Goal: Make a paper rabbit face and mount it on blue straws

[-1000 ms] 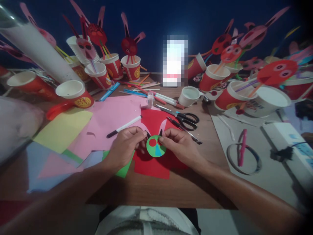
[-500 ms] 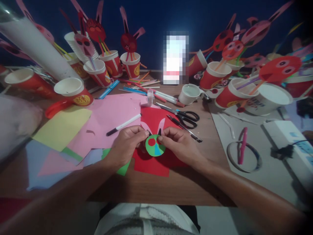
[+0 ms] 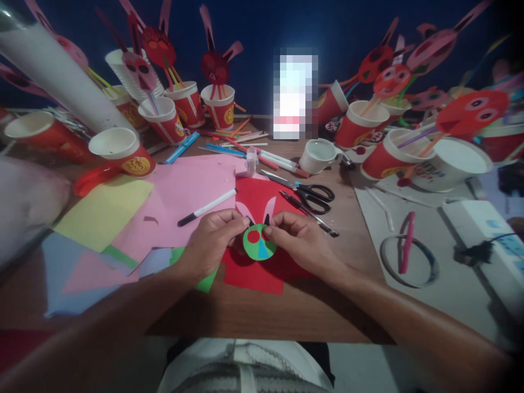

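A round green paper bunny face (image 3: 252, 250) is held between my two hands over a sheet of red paper (image 3: 254, 281). It has red eye circles, a blue triangle nose and two pink ears with black inner parts. My left hand (image 3: 216, 237) pinches the ear base at the upper left of the face. My right hand (image 3: 297, 237) pinches the upper right edge by the other ear, its thumb partly covering the right eye. Nearby lie a white marker with a black cap (image 3: 207, 207), black-handled scissors (image 3: 315, 196) and a black pen (image 3: 309, 212).
Pink paper (image 3: 190, 191) and yellow paper (image 3: 104, 210) lie to the left. Red paper cups (image 3: 219, 109) with bunny faces on straws line the back. A white mug (image 3: 318, 158) stands behind the scissors. On the right are a tape ring (image 3: 409, 261) and a white power strip (image 3: 487, 251).
Almost nothing differs. Both hands keep their pinch on the bunny face, and the view has shifted very slightly.
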Available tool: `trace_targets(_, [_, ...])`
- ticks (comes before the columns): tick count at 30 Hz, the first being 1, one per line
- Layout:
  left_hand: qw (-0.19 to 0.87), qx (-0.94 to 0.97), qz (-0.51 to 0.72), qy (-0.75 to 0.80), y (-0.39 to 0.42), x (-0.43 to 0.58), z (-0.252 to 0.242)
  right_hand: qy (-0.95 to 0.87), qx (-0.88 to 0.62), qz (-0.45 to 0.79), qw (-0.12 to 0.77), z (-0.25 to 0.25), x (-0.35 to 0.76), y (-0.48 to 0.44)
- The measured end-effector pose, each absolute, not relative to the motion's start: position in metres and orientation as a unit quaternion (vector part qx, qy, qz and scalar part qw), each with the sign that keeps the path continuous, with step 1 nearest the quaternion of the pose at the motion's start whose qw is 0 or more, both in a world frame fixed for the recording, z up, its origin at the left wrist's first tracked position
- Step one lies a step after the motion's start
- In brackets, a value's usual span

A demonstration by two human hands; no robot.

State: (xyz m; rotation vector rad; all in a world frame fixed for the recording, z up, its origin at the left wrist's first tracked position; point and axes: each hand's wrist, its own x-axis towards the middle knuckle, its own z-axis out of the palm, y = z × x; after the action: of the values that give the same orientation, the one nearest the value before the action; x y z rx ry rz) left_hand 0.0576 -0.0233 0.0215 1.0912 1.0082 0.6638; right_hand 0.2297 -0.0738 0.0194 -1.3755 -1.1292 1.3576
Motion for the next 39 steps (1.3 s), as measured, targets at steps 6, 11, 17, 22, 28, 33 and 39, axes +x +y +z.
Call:
trace_targets(6, [0.694,0.481,0.301,0.443,-0.0231,0.0568,0.0193,-0.456,-0.555,0.542,0.436,0.0188,0.2299,-0.0743])
trace_targets(11, [0.699,0.471,0.302,0.445,-0.0231,0.0583,0.0213,-0.453,-0.557,0.542,0.436,0.0185,0.2299,-0.0744])
trace_targets(17, [0.712,0.453,0.312,0.436,-0.0231,0.0600,0.0233,-0.451,-0.558,0.543,0.436,0.0176,0.2299,-0.0747])
trace_targets(22, [0.729,0.434,0.316,0.424,-0.0236,0.0583,0.0209,-0.451,-0.547,0.547,0.446,0.0156,0.2299,-0.0744])
trace_targets(28, [0.738,0.421,0.301,0.433,-0.0242,0.0579,0.0168,-0.458,-0.555,0.539,0.439,0.0166,0.2297,-0.0741])
trace_targets(33, [0.726,0.427,0.309,0.442,-0.0247,0.0585,0.0159,-0.460,-0.559,0.534,0.436,0.0175,0.2296,-0.0743])
trace_targets(39, [0.713,0.437,0.302,0.459,-0.0252,0.0599,0.0187,-0.462,-0.559,0.533,0.437,0.0172,0.2300,-0.0747])
